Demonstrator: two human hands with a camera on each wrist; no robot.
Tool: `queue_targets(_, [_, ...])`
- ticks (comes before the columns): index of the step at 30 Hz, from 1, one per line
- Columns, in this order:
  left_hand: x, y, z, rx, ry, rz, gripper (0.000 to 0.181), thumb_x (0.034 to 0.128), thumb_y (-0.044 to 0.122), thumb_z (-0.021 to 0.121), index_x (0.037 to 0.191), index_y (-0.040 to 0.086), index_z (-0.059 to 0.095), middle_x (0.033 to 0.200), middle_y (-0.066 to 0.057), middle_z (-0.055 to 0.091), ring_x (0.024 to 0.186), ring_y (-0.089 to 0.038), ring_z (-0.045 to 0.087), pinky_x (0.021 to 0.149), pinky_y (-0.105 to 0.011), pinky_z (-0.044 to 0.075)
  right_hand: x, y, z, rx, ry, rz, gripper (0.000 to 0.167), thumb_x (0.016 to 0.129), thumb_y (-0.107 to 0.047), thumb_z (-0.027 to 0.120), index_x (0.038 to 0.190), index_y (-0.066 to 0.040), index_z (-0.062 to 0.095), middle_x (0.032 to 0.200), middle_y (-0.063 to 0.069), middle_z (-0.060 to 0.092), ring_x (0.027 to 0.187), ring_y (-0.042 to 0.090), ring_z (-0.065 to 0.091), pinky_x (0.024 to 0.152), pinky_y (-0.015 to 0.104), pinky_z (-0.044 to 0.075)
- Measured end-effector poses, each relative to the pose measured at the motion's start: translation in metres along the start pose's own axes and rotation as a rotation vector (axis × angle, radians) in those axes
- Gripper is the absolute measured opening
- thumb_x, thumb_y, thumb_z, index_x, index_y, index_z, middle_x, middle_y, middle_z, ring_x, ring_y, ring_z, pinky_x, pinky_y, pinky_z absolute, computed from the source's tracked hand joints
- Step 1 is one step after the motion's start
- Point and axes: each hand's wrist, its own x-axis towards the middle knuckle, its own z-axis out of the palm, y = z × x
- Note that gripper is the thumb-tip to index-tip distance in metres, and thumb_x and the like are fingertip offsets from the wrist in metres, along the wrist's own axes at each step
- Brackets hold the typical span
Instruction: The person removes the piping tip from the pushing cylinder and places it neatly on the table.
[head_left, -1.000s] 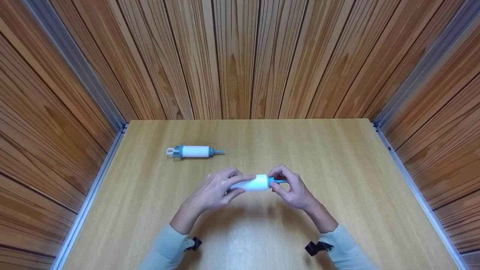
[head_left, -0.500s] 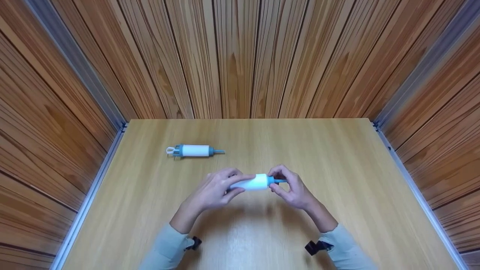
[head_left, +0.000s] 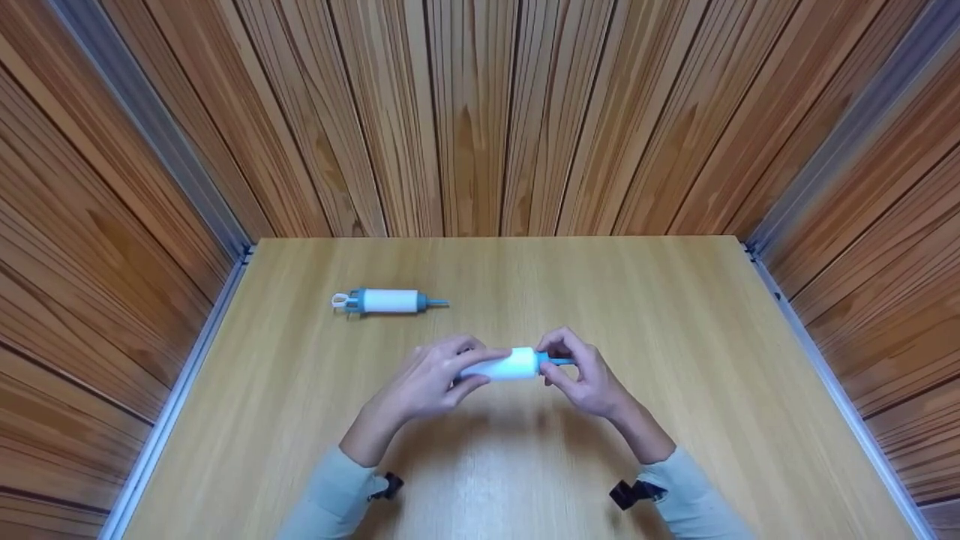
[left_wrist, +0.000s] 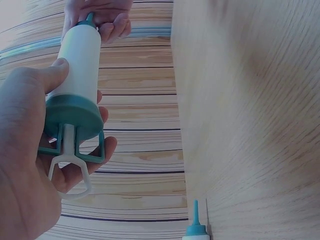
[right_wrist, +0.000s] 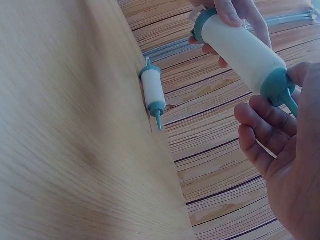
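Observation:
Above the table's middle, my left hand [head_left: 439, 375] grips the white barrel of a plunger syringe [head_left: 517, 364], much like an icing syringe, which lies roughly level. In the left wrist view, its teal end collar with finger loops and white plunger ring [left_wrist: 70, 175] sit by my palm. My right hand [head_left: 589, 379] pinches the teal nozzle cap [right_wrist: 276, 86] at the other end, and the thin nozzle points right, toward the palm. A second, similar syringe [head_left: 391, 301] lies on the table farther back and to the left, its nozzle also pointing right.
The light wood table [head_left: 675, 315] is bounded by plank walls [head_left: 472, 120] at the back and both sides. Metal rails [head_left: 840, 390] run along the side edges. Dark wrist mounts [head_left: 634, 495] stick inward from both sleeves.
The right fingers have shifted slightly on the nozzle cap. My left hand, the held syringe and the one on the table look the same.

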Motion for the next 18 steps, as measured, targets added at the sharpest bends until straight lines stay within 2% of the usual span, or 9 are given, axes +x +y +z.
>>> queue_targets(6, [0.0002, 0.0009, 0.0, -0.005, -0.008, -0.011, 0.045, 0.1104, 0.031, 0.075, 0.155, 0.031, 0.069, 0.134, -0.008, 0.078, 0.104, -0.022, 0.073, 0.083, -0.026, 0.058, -0.0014, -0.0003, -0.0004, -0.029, 0.007, -0.016, 0.028, 0.097, 0.011, 0.071, 0.123, 0.005, 0.06, 0.11, 0.02, 0.071, 0.098, 0.015, 0.074, 0.095, 0.022, 0.065])
queue_targets(10, [0.0005, 0.0009, 0.0005, -0.001, -0.006, -0.012, 0.046, 0.1089, 0.028, 0.077, 0.154, 0.03, 0.07, 0.133, -0.008, 0.078, 0.103, -0.022, 0.073, 0.083, -0.026, 0.057, -0.0016, 0.0011, -0.0006, -0.034, 0.0, -0.019, 0.03, 0.095, 0.01, 0.072, 0.122, 0.006, 0.059, 0.111, 0.02, 0.071, 0.099, 0.022, 0.075, 0.097, 0.023, 0.065])
queue_targets(15, [0.0003, 0.0007, 0.0007, 0.003, -0.006, -0.009, 0.046, 0.1086, 0.028, 0.077, 0.154, 0.031, 0.07, 0.134, -0.008, 0.078, 0.105, -0.022, 0.074, 0.083, -0.027, 0.058, 0.0006, -0.0009, -0.0021, -0.044, -0.018, -0.001, 0.028, 0.095, 0.011, 0.071, 0.12, 0.003, 0.06, 0.106, 0.017, 0.071, 0.098, 0.009, 0.072, 0.094, 0.024, 0.065])
queue_targets(18, [0.0001, 0.0006, 0.0004, -0.002, -0.012, -0.015, 0.046, 0.1089, 0.029, 0.077, 0.155, 0.031, 0.07, 0.134, -0.008, 0.078, 0.107, -0.023, 0.074, 0.085, -0.029, 0.06, 0.0016, -0.0033, -0.0035, -0.046, -0.042, 0.029, 0.026, 0.098, 0.008, 0.072, 0.12, 0.001, 0.06, 0.104, 0.015, 0.072, 0.093, 0.005, 0.07, 0.092, 0.025, 0.065])
